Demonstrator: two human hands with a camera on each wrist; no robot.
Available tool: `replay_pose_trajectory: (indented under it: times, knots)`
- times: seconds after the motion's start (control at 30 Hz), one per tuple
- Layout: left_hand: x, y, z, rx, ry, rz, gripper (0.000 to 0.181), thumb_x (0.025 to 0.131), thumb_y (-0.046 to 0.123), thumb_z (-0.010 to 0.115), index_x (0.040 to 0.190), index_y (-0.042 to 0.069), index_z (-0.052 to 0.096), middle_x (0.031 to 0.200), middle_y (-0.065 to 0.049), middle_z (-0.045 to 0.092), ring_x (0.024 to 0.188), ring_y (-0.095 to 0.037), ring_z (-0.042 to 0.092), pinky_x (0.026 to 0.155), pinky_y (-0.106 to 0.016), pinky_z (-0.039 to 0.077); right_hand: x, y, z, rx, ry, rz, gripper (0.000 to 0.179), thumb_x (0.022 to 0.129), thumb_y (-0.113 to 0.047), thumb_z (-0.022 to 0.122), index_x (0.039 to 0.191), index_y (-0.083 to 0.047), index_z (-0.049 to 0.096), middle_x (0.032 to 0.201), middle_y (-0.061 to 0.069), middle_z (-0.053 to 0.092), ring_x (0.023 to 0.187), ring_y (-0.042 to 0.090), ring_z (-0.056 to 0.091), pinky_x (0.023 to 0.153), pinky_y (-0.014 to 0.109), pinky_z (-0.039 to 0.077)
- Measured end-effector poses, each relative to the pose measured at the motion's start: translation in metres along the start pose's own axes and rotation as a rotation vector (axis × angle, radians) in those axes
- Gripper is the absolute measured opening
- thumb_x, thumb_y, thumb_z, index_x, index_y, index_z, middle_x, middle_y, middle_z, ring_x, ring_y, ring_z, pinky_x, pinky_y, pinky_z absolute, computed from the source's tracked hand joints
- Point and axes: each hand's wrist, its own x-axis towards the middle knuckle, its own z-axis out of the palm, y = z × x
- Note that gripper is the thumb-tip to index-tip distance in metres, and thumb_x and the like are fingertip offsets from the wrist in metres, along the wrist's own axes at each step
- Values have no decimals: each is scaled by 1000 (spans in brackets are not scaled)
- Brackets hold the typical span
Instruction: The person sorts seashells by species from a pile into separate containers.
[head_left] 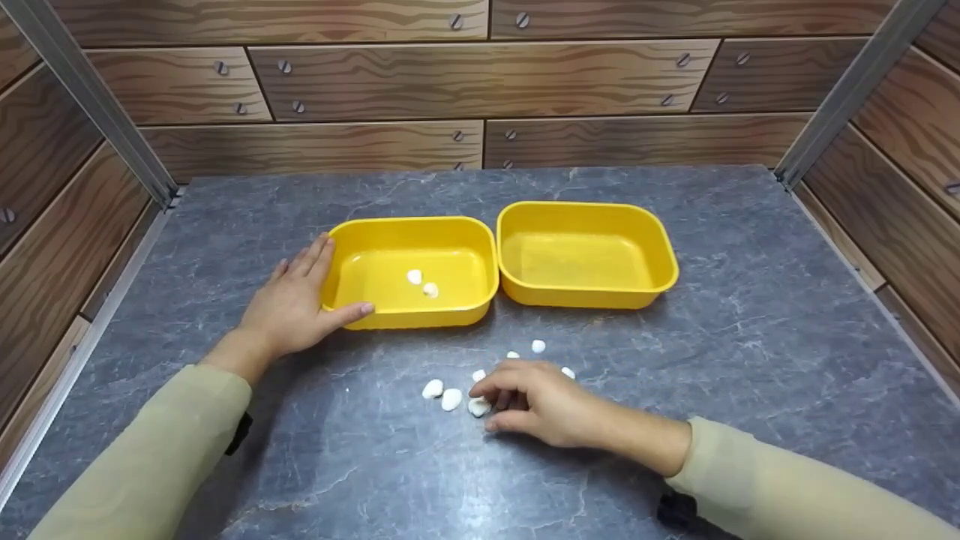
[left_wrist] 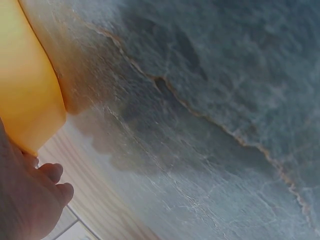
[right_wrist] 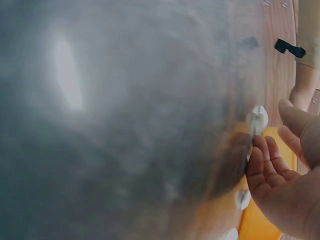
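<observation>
My left hand (head_left: 289,309) rests against the left end of a yellow tray (head_left: 405,319), its fingers straight along the outer wall and its thumb across the front rim. Two small white seashells (head_left: 415,277) lie on that tray's floor. My right hand (head_left: 551,405) is low over the table, with thumb and fingers apart around a white seashell (head_left: 478,407). In the right wrist view this seashell (right_wrist: 257,120) sits just beyond the fingertips. Several more seashells (head_left: 451,400) lie scattered around the right hand, some partly hidden by it.
A second yellow tray (head_left: 589,298) stands directly right of the first, its end against it. Both are on a grey marbled table (head_left: 375,465). Wood-patterned panels (head_left: 480,79) and metal corner posts (head_left: 97,105) enclose the back and sides.
</observation>
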Motion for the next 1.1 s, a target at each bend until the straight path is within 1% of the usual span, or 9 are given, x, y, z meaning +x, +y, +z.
replay_pose_trajectory:
  times: [0.13,0.23,0.43,0.67,0.93,1.1]
  knots:
    - [0,1,-1,3,-7,2,124,90,90,43,170,7,-1,178,-12,-1,162,-41,11,129,-61,5,-3,2,1,-28,2,11,37,93,-22,84,127,-13,75,106,1,72,93,15,69,83,30,59]
    - [0,2,-1,4,-9,1,123,91,89,44,170,6,-1,178,-12,-1,161,-41,11,129,-61,5,-3,4,1,-36,2,20,38,93,-22,84,128,-13,75,104,1,71,91,14,68,81,29,59]
    - [0,1,0,4,2,-3,123,91,89,45,170,6,1,178,-12,1,161,-41,13,129,-61,6,-2,6,2,-60,-2,20,39,93,-20,84,130,-12,74,102,0,70,90,13,66,80,28,58]
    - [0,0,1,11,1,-6,125,89,92,42,171,7,0,178,-12,1,161,-41,13,129,-60,7,-1,8,6,-96,0,11,37,94,-19,83,129,-13,75,102,0,67,88,12,63,78,26,57]
    - [1,-1,1,0,5,-7,121,92,87,48,171,7,1,178,-11,1,161,-41,13,129,-61,6,1,8,8,-120,-10,8,34,96,-20,82,129,-17,76,106,-1,67,87,10,60,77,26,54]
    - [1,-2,1,2,5,1,120,93,85,48,171,7,1,178,-10,0,162,-40,12,129,-60,6,1,8,9,-116,-7,3,34,95,-20,82,128,-18,77,106,-2,68,86,9,60,76,26,53]
